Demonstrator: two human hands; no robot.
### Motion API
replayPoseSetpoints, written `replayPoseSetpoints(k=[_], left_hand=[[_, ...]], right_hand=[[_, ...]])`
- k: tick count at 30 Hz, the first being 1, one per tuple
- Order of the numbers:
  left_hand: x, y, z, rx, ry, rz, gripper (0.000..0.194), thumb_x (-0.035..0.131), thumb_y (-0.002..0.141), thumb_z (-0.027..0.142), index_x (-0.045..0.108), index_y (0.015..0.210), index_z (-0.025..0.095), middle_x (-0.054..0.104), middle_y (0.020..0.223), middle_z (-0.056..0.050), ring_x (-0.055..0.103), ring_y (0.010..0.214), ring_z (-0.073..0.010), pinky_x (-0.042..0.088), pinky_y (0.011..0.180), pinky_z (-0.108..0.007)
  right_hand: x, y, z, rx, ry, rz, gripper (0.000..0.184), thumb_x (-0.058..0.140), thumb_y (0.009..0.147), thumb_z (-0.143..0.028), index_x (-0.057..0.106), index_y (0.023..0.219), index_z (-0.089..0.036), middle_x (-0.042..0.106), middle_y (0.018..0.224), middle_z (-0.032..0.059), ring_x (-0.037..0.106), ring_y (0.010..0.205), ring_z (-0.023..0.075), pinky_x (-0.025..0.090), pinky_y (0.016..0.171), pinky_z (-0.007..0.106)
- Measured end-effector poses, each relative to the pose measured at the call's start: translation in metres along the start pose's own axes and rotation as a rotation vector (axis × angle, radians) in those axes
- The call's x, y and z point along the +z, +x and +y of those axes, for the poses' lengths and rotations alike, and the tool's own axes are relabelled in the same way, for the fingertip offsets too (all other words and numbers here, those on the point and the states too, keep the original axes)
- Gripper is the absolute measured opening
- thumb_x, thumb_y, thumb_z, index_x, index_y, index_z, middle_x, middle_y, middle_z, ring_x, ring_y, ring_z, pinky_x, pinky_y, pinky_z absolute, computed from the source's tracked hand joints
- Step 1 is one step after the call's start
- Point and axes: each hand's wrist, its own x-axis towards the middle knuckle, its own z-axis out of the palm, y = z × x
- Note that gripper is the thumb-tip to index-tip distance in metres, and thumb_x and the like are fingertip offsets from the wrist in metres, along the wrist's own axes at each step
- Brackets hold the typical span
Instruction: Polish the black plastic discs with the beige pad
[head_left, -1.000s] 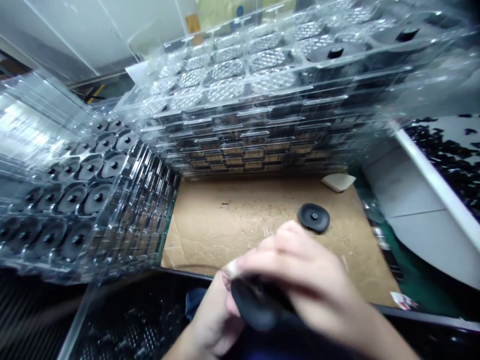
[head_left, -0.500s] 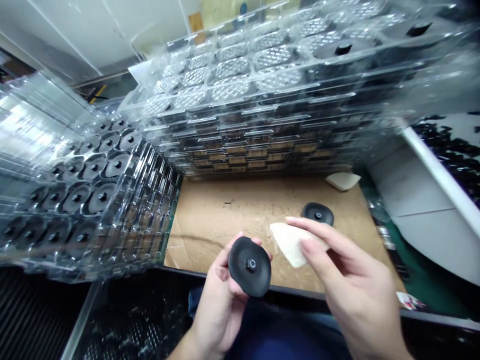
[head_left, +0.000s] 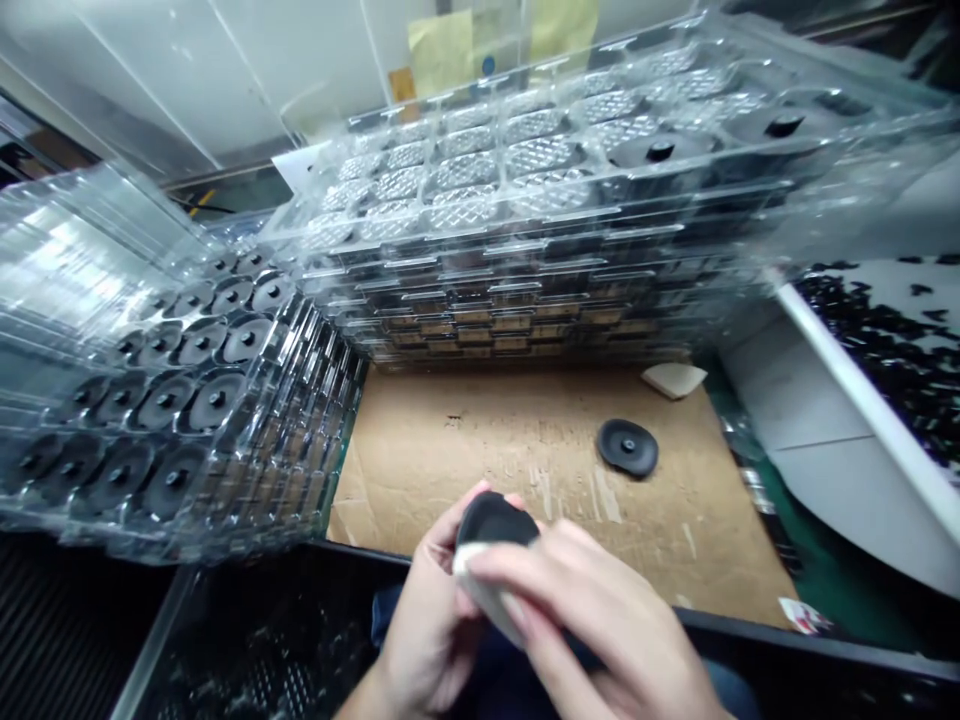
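Observation:
A black oval rubber-like disc [head_left: 493, 513] is gripped in my left hand [head_left: 433, 607], just in front of the cardboard's near edge. My right hand [head_left: 611, 622] is closed on a cream wedge sponge [head_left: 487, 588] and presses it against the face of the disc. The sponge and right fingers cover the lower part of the disc. A second black disc [head_left: 628, 447], with a small central stud, lies on the cardboard [head_left: 450, 450] beyond my right hand. Another cream wedge [head_left: 674, 379] rests at the far right of the cardboard.
Clear plastic trays [head_left: 510, 260] are stacked tall at the back; the top one holds a few black discs. On the left, another tray stack [head_left: 285, 420] carries several discs. At right, a white bin [head_left: 862, 350] contains many small black parts.
My right hand has lifted off the disc, showing the sponge, then come back left so the sponge presses on it again. My left hand keeps hold of the disc.

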Motion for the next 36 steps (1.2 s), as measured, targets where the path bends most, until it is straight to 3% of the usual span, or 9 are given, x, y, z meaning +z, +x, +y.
replayPoseSetpoints(k=[3, 7, 10, 13, 15, 19, 24, 29, 36], left_hand=[[-0.004, -0.001, 0.001, -0.031, -0.059, 0.024, 0.06, 0.087, 0.037, 0.032, 0.069, 0.095, 0.028, 0.071, 0.099, -0.001, 0.065, 0.088, -0.019, 0.049, 0.081, -0.026], [-0.006, -0.002, -0.003, -0.148, -0.128, -0.006, 0.049, 0.085, 0.046, 0.028, 0.071, 0.092, 0.024, 0.072, 0.086, 0.002, 0.064, 0.078, -0.0094, 0.047, 0.071, -0.014], [-0.005, -0.006, 0.0, -0.245, -0.109, -0.113, 0.028, 0.079, 0.059, 0.025, 0.072, 0.086, 0.018, 0.072, 0.081, 0.001, 0.063, 0.08, -0.0098, 0.048, 0.076, -0.016], [-0.005, -0.009, 0.008, -0.265, 0.014, -0.187, 0.028, 0.08, 0.057, 0.022, 0.072, 0.082, 0.014, 0.072, 0.077, -0.002, 0.065, 0.072, -0.0116, 0.05, 0.071, -0.019], [-0.005, -0.009, 0.011, -0.28, 0.052, -0.175, 0.024, 0.079, 0.059, 0.022, 0.071, 0.08, 0.013, 0.071, 0.073, -0.001, 0.064, 0.068, -0.0105, 0.05, 0.066, -0.017], [-0.008, -0.005, 0.009, -0.274, -0.035, -0.169, 0.017, 0.077, 0.062, 0.025, 0.07, 0.072, 0.014, 0.068, 0.067, 0.001, 0.063, 0.07, -0.0086, 0.047, 0.067, -0.015], [-0.025, -0.002, 0.003, -0.186, -0.146, -0.233, 0.053, 0.078, 0.054, 0.044, 0.068, 0.1, 0.019, 0.072, 0.096, -0.006, 0.069, 0.079, -0.0219, 0.053, 0.067, -0.026], [-0.038, -0.001, 0.004, -0.169, -0.319, -0.323, 0.05, 0.069, 0.065, 0.048, 0.065, 0.106, 0.02, 0.071, 0.102, -0.008, 0.068, 0.088, -0.0228, 0.054, 0.072, -0.027], [-0.048, 0.0, 0.01, -0.153, -0.338, -0.368, 0.053, 0.04, 0.081, 0.058, 0.057, 0.117, 0.024, 0.069, 0.104, -0.006, 0.069, 0.085, -0.0204, 0.055, 0.068, -0.023]], right_hand=[[-0.013, -0.015, 0.004, 0.112, -0.113, -0.157, 0.022, 0.048, 0.085, -0.012, 0.06, 0.099, -0.024, 0.065, 0.073, -0.0022, 0.06, 0.061, 0.0119, 0.047, 0.059, 0.023], [-0.019, -0.006, 0.01, -0.01, -0.307, -0.061, 0.027, 0.042, 0.089, -0.014, 0.06, 0.107, -0.019, 0.063, 0.074, 0.0019, 0.054, 0.062, 0.015, 0.04, 0.059, 0.029], [-0.019, 0.014, 0.01, -0.268, -0.095, -0.16, 0.031, 0.034, 0.093, -0.018, 0.065, 0.098, -0.019, 0.06, 0.066, 0.0009, 0.048, 0.058, 0.0142, 0.036, 0.058, 0.029], [-0.018, 0.024, 0.006, -0.147, -0.024, -0.321, 0.029, 0.037, 0.091, -0.013, 0.063, 0.099, -0.02, 0.063, 0.075, 0.0006, 0.053, 0.066, 0.013, 0.039, 0.062, 0.027], [-0.013, 0.021, 0.001, -0.076, -0.14, -0.269, 0.028, 0.037, 0.09, -0.012, 0.061, 0.104, -0.019, 0.064, 0.08, 0.0027, 0.053, 0.068, 0.0144, 0.039, 0.062, 0.028], [-0.003, 0.016, 0.002, -0.259, -0.097, -0.15, 0.029, 0.036, 0.094, -0.022, 0.064, 0.1, -0.018, 0.062, 0.067, 0.0028, 0.049, 0.057, 0.0142, 0.036, 0.055, 0.029], [-0.007, 0.029, 0.064, 0.271, 0.093, -0.247, 0.021, 0.048, 0.088, -0.027, 0.067, 0.097, -0.026, 0.069, 0.088, 0.0017, 0.063, 0.078, 0.0158, 0.048, 0.066, 0.026], [0.027, 0.008, 0.125, 0.372, -0.018, -0.179, 0.022, 0.054, 0.08, -0.032, 0.072, 0.088, -0.021, 0.065, 0.088, 0.0077, 0.064, 0.075, 0.0214, 0.052, 0.066, 0.034], [0.036, -0.017, 0.101, 0.396, -0.069, -0.002, 0.023, 0.046, 0.086, -0.029, 0.067, 0.091, -0.022, 0.067, 0.092, 0.0073, 0.064, 0.084, 0.0208, 0.053, 0.069, 0.03]])
